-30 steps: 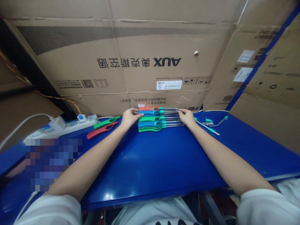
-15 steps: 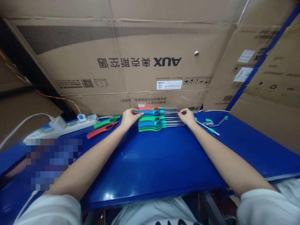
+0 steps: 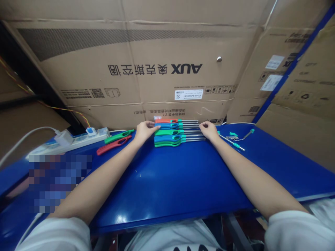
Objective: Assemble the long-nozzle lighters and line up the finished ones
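Note:
Several stick lighters with red, blue and green handles lie side by side in a stack at the back of the blue table, metal tubes to the right. My left hand [image 3: 145, 131] is closed at the handle end of a blue stick lighter [image 3: 165, 126], its thumb on the handle and its fingertips behind. At the tube ends, my right hand [image 3: 208, 130] is closed in a pinch on the tip of that row; which tube it touches is partly hidden by the fingers. A red stick lighter [image 3: 164, 121] lies behind the blue one, and a green stick lighter [image 3: 167, 132] in front.
A green handle [image 3: 119, 136] and a red handle [image 3: 113, 145] lie left, beside a white power strip [image 3: 75, 141]. Loose metal tubes [image 3: 231, 142] and small teal parts [image 3: 232, 134] lie right. Cardboard [image 3: 146, 45] walls the back of the blue table [image 3: 178, 188].
Both hands stay at the two ends of the lighters, with almost no movement. The whole view has shifted very slightly.

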`<state>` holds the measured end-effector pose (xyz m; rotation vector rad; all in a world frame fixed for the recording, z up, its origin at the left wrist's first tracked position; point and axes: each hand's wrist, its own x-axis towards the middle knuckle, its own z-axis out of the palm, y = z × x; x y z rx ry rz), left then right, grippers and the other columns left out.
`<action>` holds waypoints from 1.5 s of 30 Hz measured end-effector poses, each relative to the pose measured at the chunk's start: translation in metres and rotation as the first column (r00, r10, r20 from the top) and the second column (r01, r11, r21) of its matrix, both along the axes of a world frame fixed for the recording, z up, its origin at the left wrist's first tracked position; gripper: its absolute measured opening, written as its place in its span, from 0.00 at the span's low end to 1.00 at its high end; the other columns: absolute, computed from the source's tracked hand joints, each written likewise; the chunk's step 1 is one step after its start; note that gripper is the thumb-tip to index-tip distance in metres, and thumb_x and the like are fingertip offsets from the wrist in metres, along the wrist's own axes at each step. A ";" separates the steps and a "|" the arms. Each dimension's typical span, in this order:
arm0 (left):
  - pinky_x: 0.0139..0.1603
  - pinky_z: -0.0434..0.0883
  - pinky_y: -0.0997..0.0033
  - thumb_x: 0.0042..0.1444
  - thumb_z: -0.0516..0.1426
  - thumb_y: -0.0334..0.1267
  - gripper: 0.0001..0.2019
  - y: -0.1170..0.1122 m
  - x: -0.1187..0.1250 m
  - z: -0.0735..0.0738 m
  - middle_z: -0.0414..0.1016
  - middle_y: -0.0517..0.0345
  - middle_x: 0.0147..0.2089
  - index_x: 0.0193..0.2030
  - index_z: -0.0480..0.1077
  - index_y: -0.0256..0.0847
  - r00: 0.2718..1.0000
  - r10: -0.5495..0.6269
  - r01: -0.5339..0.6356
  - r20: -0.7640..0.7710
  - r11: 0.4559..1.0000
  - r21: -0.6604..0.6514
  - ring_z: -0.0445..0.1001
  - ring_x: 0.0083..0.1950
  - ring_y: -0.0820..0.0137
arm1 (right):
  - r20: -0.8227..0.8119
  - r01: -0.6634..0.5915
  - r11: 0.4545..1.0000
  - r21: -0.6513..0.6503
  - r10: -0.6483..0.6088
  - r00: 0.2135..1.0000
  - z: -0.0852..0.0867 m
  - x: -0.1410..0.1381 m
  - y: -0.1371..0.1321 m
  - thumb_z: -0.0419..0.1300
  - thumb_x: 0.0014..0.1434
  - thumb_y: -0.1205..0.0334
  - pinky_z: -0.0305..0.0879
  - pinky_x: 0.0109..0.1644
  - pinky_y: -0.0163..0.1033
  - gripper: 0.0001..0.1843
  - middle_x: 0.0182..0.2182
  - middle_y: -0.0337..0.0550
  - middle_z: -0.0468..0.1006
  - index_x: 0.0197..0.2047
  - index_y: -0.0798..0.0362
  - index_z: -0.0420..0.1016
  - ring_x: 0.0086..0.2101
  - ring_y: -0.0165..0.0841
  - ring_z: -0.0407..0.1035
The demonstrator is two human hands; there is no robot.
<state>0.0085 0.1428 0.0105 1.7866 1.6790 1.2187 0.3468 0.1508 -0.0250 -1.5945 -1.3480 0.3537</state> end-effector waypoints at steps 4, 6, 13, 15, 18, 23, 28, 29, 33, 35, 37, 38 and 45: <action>0.54 0.77 0.64 0.53 0.66 0.55 0.23 -0.004 -0.005 0.015 0.85 0.46 0.46 0.46 0.81 0.38 0.993 0.042 -0.043 -0.110 0.999 -0.008 0.83 0.49 0.57 | 0.000 0.013 0.999 0.039 -0.013 1.000 0.001 0.003 0.002 0.58 0.50 0.57 0.70 0.50 0.46 0.07 0.32 0.46 0.81 0.27 0.50 0.74 0.37 0.40 0.74; 0.55 0.75 0.66 0.59 0.60 0.55 0.23 -0.004 -0.016 0.027 0.84 0.47 0.50 0.50 0.80 0.38 0.975 0.094 -0.098 -0.202 0.995 -0.010 0.81 0.54 0.58 | -0.006 0.024 0.998 0.066 -0.023 1.000 0.003 0.004 0.003 0.57 0.49 0.58 0.70 0.50 0.46 0.07 0.31 0.46 0.81 0.27 0.51 0.74 0.37 0.40 0.74; 0.48 0.74 0.62 0.42 0.69 0.44 0.10 0.003 -0.078 0.064 0.83 0.44 0.33 0.24 0.78 0.40 0.769 -0.020 -0.223 -0.639 0.928 -0.298 0.81 0.47 0.48 | -0.059 0.058 0.990 0.126 -0.051 0.997 0.009 0.003 0.000 0.56 0.48 0.61 0.69 0.49 0.46 0.04 0.30 0.45 0.78 0.26 0.50 0.71 0.35 0.39 0.71; 0.45 0.73 0.63 0.37 0.71 0.45 0.13 0.003 -0.090 0.071 0.79 0.48 0.27 0.18 0.74 0.41 0.704 -0.119 -0.244 -0.700 0.885 -0.396 0.80 0.44 0.49 | -0.076 0.063 0.989 0.136 -0.053 0.996 0.012 0.001 -0.003 0.56 0.48 0.61 0.69 0.50 0.47 0.04 0.30 0.45 0.77 0.26 0.50 0.71 0.35 0.39 0.71; 0.43 0.72 0.65 0.34 0.72 0.44 0.15 -0.004 -0.101 0.079 0.78 0.51 0.25 0.18 0.73 0.40 0.635 -0.249 -0.263 -0.732 0.820 -0.508 0.79 0.40 0.54 | -0.102 0.058 0.986 0.156 -0.042 0.994 0.022 -0.003 -0.008 0.57 0.48 0.60 0.69 0.51 0.48 0.04 0.30 0.46 0.77 0.27 0.51 0.72 0.36 0.39 0.71; 0.40 0.71 0.67 0.36 0.72 0.37 0.11 -0.026 -0.109 0.084 0.78 0.52 0.25 0.20 0.74 0.37 0.577 -0.390 -0.277 -0.718 0.733 -0.621 0.77 0.34 0.60 | -0.135 -0.028 0.978 0.204 0.057 0.989 0.051 -0.022 -0.027 0.59 0.52 0.57 0.71 0.45 0.45 0.08 0.33 0.46 0.79 0.32 0.52 0.75 0.35 0.39 0.73; 0.41 0.68 0.68 0.37 0.68 0.30 0.08 -0.043 -0.113 0.082 0.73 0.58 0.23 0.26 0.74 0.37 0.502 -0.358 -0.319 -0.787 0.769 -0.553 0.75 0.35 0.61 | -0.101 -0.221 0.925 0.308 0.263 0.960 0.071 -0.057 -0.069 0.61 0.54 0.56 0.71 0.47 0.43 0.08 0.41 0.46 0.80 0.33 0.51 0.76 0.38 0.35 0.75; 0.40 0.68 0.69 0.37 0.67 0.30 0.08 -0.046 -0.115 0.081 0.73 0.59 0.22 0.27 0.75 0.37 0.489 -0.353 -0.328 -0.798 0.773 -0.543 0.75 0.34 0.61 | -0.094 -0.263 0.906 0.331 0.309 0.946 0.072 -0.063 -0.078 0.62 0.54 0.56 0.71 0.47 0.43 0.08 0.41 0.46 0.80 0.33 0.51 0.76 0.38 0.35 0.75; 0.36 0.64 0.72 0.38 0.63 0.28 0.11 -0.052 -0.125 0.073 0.73 0.60 0.25 0.33 0.76 0.36 0.468 -0.343 -0.315 -0.814 0.796 -0.517 0.73 0.35 0.63 | -0.169 -0.352 0.896 0.272 0.405 0.899 0.071 -0.078 -0.105 0.63 0.53 0.54 0.71 0.45 0.43 0.09 0.40 0.46 0.81 0.33 0.51 0.77 0.38 0.36 0.74; 0.35 0.63 0.73 0.39 0.62 0.27 0.14 -0.054 -0.131 0.068 0.75 0.60 0.28 0.36 0.76 0.36 0.469 -0.338 -0.300 -0.816 0.808 -0.507 0.73 0.35 0.64 | -0.217 -0.362 0.905 0.226 0.409 0.887 0.069 -0.080 -0.110 0.64 0.53 0.53 0.70 0.44 0.43 0.10 0.39 0.45 0.82 0.33 0.51 0.77 0.38 0.37 0.74; 0.34 0.62 0.73 0.39 0.61 0.28 0.14 -0.056 -0.135 0.065 0.76 0.58 0.29 0.37 0.76 0.35 0.472 -0.345 -0.289 -0.811 0.808 -0.513 0.73 0.35 0.63 | -0.236 -0.362 0.907 0.217 0.408 0.882 0.066 -0.079 -0.110 0.64 0.52 0.54 0.70 0.44 0.43 0.09 0.37 0.44 0.82 0.32 0.50 0.76 0.37 0.36 0.73; 0.34 0.62 0.73 0.40 0.61 0.28 0.13 -0.058 -0.137 0.064 0.77 0.58 0.29 0.37 0.76 0.35 0.476 -0.354 -0.282 -0.805 0.806 -0.521 0.73 0.35 0.63 | -0.239 -0.363 0.906 0.218 0.411 0.880 0.065 -0.079 -0.110 0.64 0.52 0.54 0.70 0.44 0.43 0.09 0.36 0.44 0.82 0.31 0.50 0.76 0.37 0.36 0.73; 0.34 0.63 0.75 0.43 0.62 0.34 0.18 -0.062 -0.135 0.062 0.80 0.61 0.31 0.44 0.76 0.37 0.511 -0.395 -0.236 -0.763 0.789 -0.567 0.75 0.35 0.64 | -0.231 -0.381 0.900 0.210 0.425 0.875 0.060 -0.079 -0.109 0.64 0.51 0.54 0.69 0.44 0.43 0.09 0.35 0.43 0.81 0.32 0.50 0.77 0.38 0.37 0.73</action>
